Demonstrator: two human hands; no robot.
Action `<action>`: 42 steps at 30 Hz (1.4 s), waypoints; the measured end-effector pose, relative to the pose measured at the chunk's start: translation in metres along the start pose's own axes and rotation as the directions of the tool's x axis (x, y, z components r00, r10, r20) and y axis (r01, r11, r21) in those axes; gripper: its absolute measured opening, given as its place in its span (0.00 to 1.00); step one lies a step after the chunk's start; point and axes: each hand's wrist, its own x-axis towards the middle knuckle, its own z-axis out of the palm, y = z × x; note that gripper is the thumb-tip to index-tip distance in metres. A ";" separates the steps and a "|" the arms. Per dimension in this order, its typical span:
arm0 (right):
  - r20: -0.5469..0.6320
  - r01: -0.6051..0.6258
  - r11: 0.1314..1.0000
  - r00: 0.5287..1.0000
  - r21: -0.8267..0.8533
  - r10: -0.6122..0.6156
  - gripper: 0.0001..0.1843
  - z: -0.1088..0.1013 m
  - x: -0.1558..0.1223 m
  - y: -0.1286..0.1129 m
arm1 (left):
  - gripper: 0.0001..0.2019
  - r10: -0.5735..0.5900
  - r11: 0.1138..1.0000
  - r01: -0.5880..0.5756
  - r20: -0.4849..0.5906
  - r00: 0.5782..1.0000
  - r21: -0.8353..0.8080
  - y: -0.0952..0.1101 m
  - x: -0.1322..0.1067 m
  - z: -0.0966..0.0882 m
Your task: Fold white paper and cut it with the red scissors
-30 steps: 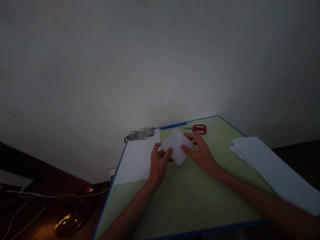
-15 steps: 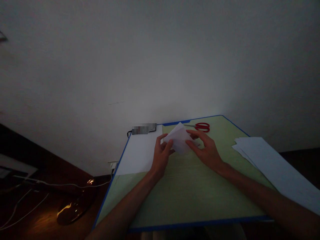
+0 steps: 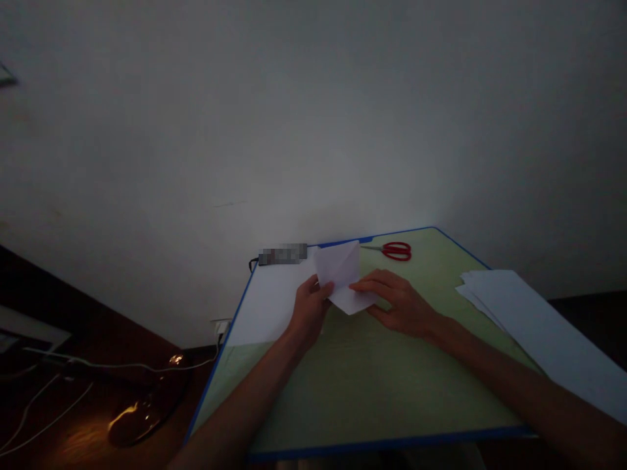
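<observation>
A small folded white paper (image 3: 341, 274) stands partly raised above the green mat (image 3: 362, 378), near its middle. My left hand (image 3: 308, 312) pinches the paper's left edge with thumb and fingers closed on it. My right hand (image 3: 399, 303) grips the paper's right lower side, fingers curled over it. Both forearms reach in from the bottom of the view.
Red scissors (image 3: 396, 250) lie at the mat's far edge. A white sheet (image 3: 272, 303) covers the mat's far left. A stack of white sheets (image 3: 533, 336) hangs over the right side. Left of the table lie cables (image 3: 59, 391) and a shiny dark object (image 3: 142, 418). A wall stands right behind.
The folded paper has been turned and tipped up, its point now toward the wall. My right hand dropped lower on the paper's right side; my left hand stayed on its left edge.
</observation>
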 end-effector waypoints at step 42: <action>0.172 -0.440 0.885 0.894 0.154 0.414 0.19 0.009 0.000 0.000 | 0.20 -0.026 0.999 0.031 0.229 0.973 -0.019 0.005 -0.009 0.009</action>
